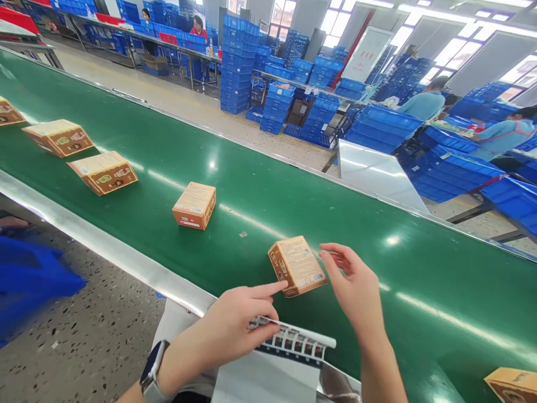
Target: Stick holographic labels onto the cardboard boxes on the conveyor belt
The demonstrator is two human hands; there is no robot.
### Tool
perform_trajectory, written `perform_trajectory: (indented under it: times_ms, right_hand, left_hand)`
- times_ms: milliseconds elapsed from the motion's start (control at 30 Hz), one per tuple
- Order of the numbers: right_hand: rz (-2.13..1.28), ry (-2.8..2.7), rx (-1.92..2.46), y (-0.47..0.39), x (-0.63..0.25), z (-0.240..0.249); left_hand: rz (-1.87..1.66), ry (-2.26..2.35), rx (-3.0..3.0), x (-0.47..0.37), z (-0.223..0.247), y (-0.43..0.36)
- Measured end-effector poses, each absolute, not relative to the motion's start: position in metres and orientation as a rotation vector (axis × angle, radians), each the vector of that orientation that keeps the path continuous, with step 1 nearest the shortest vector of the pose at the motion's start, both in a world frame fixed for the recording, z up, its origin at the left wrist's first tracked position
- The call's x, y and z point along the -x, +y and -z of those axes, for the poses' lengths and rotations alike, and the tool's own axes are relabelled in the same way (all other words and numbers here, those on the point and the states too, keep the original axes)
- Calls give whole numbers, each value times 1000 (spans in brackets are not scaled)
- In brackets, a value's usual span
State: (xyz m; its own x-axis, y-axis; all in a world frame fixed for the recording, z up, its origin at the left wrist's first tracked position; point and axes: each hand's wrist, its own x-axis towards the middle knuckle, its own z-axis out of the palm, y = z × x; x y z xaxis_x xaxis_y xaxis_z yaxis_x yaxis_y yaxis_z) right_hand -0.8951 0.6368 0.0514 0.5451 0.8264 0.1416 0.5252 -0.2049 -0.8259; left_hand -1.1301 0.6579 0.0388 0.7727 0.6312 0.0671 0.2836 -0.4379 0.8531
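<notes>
My left hand (247, 316), with a watch at its wrist, holds a rolled sheet of stickers (293, 340) between thumb and fingers. Its index finger points out and meets the lower left corner of a brown and cream box (302, 263). That box lies tilted in angle on the green conveyor belt (251, 190). At the box's right side is my right hand (350, 274), fingers curved and apart, holding nothing. Whether its fingertips touch the box I cannot tell.
More boxes lie on the belt: one (195, 205) left of centre, several at the far left, one (514, 385) at the lower right. A metal rail (168, 282) edges the belt. Beyond stand stacked blue crates (239, 64) and seated people (423, 103).
</notes>
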Motion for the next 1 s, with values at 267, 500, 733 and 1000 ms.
perform_trajectory:
  times_ms: [267,500,733,1000]
  right_hand:
    - [-55,-2012,1404,581,926,-74]
    - [173,-2147,1407,584,937,-61]
    - [-56,-2112,1356,579,939,-66]
    - [-967,-1139,1453,644,931,-49]
  left_hand:
    - [-289,935,-1888,1139,-58,657]
    - [-271,956,-1894,1137,-59,658]
    - [-253,1007,-1918,1142,-56,659]
    - [-356,880,-2002,1165,-59,673]
